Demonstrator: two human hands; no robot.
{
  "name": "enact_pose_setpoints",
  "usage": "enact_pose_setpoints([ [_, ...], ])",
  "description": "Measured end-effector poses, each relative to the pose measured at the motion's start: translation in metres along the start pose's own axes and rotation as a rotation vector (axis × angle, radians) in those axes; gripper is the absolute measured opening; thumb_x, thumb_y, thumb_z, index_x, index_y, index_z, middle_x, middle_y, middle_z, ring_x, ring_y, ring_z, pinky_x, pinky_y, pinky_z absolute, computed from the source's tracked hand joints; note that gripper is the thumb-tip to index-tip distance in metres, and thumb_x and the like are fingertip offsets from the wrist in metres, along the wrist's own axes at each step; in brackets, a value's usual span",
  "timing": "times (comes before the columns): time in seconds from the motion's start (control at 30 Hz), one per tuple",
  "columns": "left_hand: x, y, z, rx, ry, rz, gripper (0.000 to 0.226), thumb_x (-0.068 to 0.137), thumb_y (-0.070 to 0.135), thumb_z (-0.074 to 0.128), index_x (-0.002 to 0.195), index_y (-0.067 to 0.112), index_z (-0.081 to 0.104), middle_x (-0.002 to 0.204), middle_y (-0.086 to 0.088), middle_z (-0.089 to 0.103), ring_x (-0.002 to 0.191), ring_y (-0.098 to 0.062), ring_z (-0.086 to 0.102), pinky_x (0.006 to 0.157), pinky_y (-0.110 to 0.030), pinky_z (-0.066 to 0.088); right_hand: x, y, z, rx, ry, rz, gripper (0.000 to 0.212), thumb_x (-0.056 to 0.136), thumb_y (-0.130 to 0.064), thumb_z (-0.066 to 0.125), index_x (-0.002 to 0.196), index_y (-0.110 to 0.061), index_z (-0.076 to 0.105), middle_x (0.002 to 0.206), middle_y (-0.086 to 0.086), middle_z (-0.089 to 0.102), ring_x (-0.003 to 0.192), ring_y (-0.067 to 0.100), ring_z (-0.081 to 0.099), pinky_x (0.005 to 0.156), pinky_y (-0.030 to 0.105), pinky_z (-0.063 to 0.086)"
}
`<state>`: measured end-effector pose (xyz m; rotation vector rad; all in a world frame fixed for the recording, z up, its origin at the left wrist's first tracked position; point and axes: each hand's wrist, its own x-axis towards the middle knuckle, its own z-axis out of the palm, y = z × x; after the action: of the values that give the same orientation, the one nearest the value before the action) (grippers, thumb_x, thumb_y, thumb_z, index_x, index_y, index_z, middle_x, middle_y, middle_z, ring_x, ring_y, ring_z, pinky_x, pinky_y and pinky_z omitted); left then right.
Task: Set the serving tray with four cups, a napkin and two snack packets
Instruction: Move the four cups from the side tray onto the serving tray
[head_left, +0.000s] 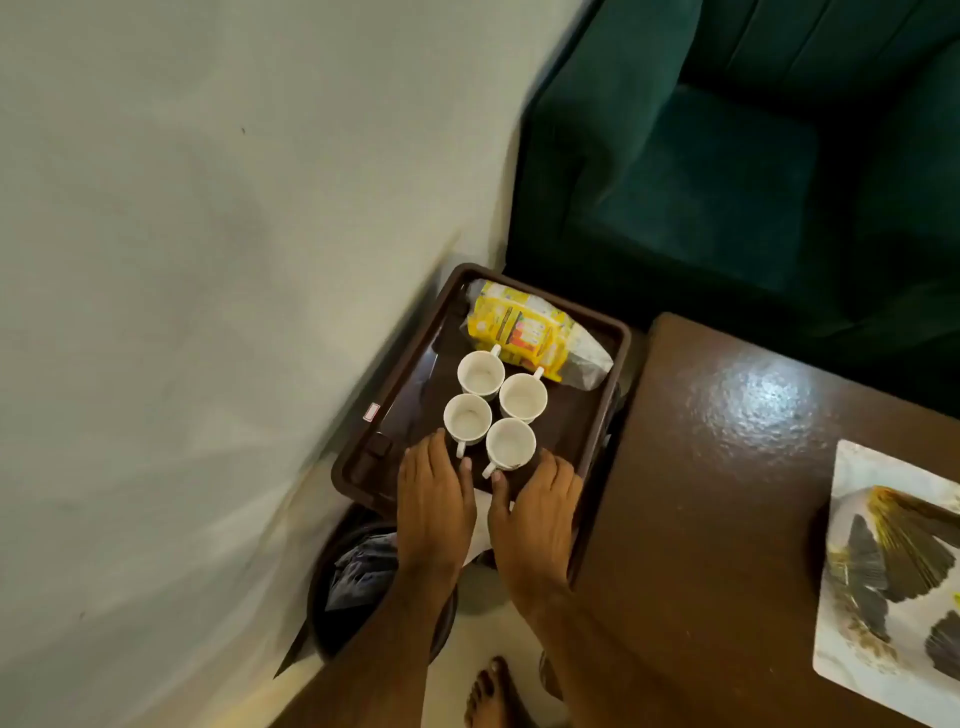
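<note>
A dark brown serving tray (395, 384) sits low by the wall. Several white cups stand on it in a tight square; one cup (480, 374) is at the back left, another cup (510, 446) at the front right. Behind them lies a yellow snack packet (524, 327) with a clear end. A white napkin (482, 525) lies on the tray's near end, mostly hidden beneath my hands. My left hand (434, 499) and my right hand (537, 506) lie flat, palms down, on the napkin just in front of the cups, fingers together.
A glossy brown table (727, 493) stands right of the tray, with a patterned white mat (893, 571) at its right edge. A dark green sofa (727, 182) is behind. A black bin (358, 587) sits under the tray's near end. A pale wall fills the left. My foot (491, 696) shows below.
</note>
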<state>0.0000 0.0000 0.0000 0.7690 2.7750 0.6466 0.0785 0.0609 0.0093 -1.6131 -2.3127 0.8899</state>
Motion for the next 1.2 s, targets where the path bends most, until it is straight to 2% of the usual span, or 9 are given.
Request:
enact_pose_setpoints([
  [0.17, 0.012, 0.006, 0.005, -0.191, 0.005, -0.107, 0.033, 0.106, 0.034, 0.052, 0.129, 0.011, 0.060, 0.126, -0.009, 0.070, 0.122, -0.026, 0.064, 0.102, -0.047, 0.055, -0.001, -0.007, 0.017, 0.063, 0.040, 0.123, 0.058, 0.085, -0.049, 0.074, 0.126, -0.015, 0.052, 0.122, 0.002, 0.054, 0.117, 0.020, 0.049, 0.103, 0.037, 0.048],
  [0.3, 0.015, 0.000, 0.010, -0.235, 0.029, -0.124, 0.027, 0.107, 0.034, 0.051, 0.117, 0.013, 0.065, 0.112, -0.005, 0.072, 0.109, -0.022, 0.066, 0.094, -0.044, 0.056, 0.008, -0.011, 0.023, 0.193, 0.045, 0.232, 0.054, 0.080, -0.043, 0.081, 0.117, -0.013, 0.055, 0.115, 0.004, 0.057, 0.112, 0.022, 0.053, 0.094, 0.031, 0.046],
  [0.53, 0.012, 0.003, 0.018, -0.344, 0.078, -0.154, 0.023, 0.108, 0.025, 0.051, 0.105, 0.012, 0.070, 0.098, -0.003, 0.074, 0.092, -0.017, 0.067, 0.081, -0.034, 0.056, 0.011, -0.011, 0.021, 0.256, 0.088, 0.307, 0.047, 0.082, -0.031, 0.081, 0.121, -0.014, 0.060, 0.118, 0.002, 0.063, 0.114, 0.022, 0.061, 0.101, 0.043, 0.054],
  [0.67, 0.012, 0.009, 0.022, -0.403, 0.133, -0.204, 0.023, 0.108, 0.023, 0.054, 0.099, 0.010, 0.071, 0.090, -0.002, 0.073, 0.081, -0.013, 0.063, 0.072, -0.024, 0.048, 0.008, -0.009, 0.021, 0.307, 0.124, 0.305, 0.039, 0.085, -0.030, 0.078, 0.117, -0.012, 0.066, 0.112, 0.002, 0.068, 0.102, 0.019, 0.068, 0.085, 0.028, 0.056],
  [0.73, 0.012, 0.010, 0.023, -0.442, 0.145, -0.237, 0.025, 0.107, 0.028, 0.056, 0.095, 0.011, 0.072, 0.085, 0.002, 0.072, 0.076, -0.011, 0.063, 0.067, -0.014, 0.044, 0.006, -0.009, 0.022, 0.323, 0.129, 0.315, 0.032, 0.087, -0.031, 0.077, 0.112, -0.012, 0.070, 0.105, 0.002, 0.072, 0.095, 0.017, 0.070, 0.082, 0.029, 0.057],
  [0.87, 0.014, 0.009, 0.027, -0.462, 0.144, -0.284, 0.030, 0.105, 0.028, 0.060, 0.087, 0.007, 0.072, 0.079, -0.005, 0.074, 0.071, -0.019, 0.064, 0.067, -0.034, 0.050, 0.005, -0.009, 0.024, 0.348, 0.134, 0.338, 0.014, 0.090, -0.027, 0.074, 0.088, -0.013, 0.073, 0.084, 0.002, 0.073, 0.076, 0.016, 0.068, 0.074, 0.036, 0.059],
  [1.0, 0.015, 0.010, 0.024, -0.467, 0.153, -0.307, 0.026, 0.102, 0.025, 0.064, 0.091, 0.006, 0.078, 0.081, -0.007, 0.078, 0.073, -0.020, 0.068, 0.071, -0.031, 0.051, 0.004, -0.008, 0.024, 0.350, 0.130, 0.310, 0.018, 0.092, -0.022, 0.070, 0.079, -0.010, 0.075, 0.074, 0.003, 0.072, 0.068, 0.015, 0.065, 0.066, 0.031, 0.054],
  [1.13, 0.013, 0.013, 0.022, -0.469, 0.177, -0.358, 0.023, 0.099, 0.023, 0.069, 0.098, 0.004, 0.081, 0.086, -0.010, 0.080, 0.075, -0.016, 0.068, 0.064, -0.007, 0.039, 0.004, -0.008, 0.023, 0.392, 0.124, 0.320, 0.014, 0.092, -0.019, 0.071, 0.085, -0.010, 0.078, 0.080, 0.002, 0.074, 0.072, 0.013, 0.067, 0.068, 0.028, 0.054],
  [1.2, 0.010, 0.014, 0.022, -0.499, 0.192, -0.379, 0.023, 0.099, 0.022, 0.069, 0.106, 0.004, 0.082, 0.092, -0.012, 0.081, 0.082, -0.019, 0.071, 0.068, -0.008, 0.041, 0.004, -0.007, 0.023, 0.385, 0.120, 0.309, 0.014, 0.092, -0.018, 0.072, 0.083, -0.009, 0.078, 0.077, 0.003, 0.074, 0.070, 0.015, 0.067, 0.067, 0.029, 0.055],
])
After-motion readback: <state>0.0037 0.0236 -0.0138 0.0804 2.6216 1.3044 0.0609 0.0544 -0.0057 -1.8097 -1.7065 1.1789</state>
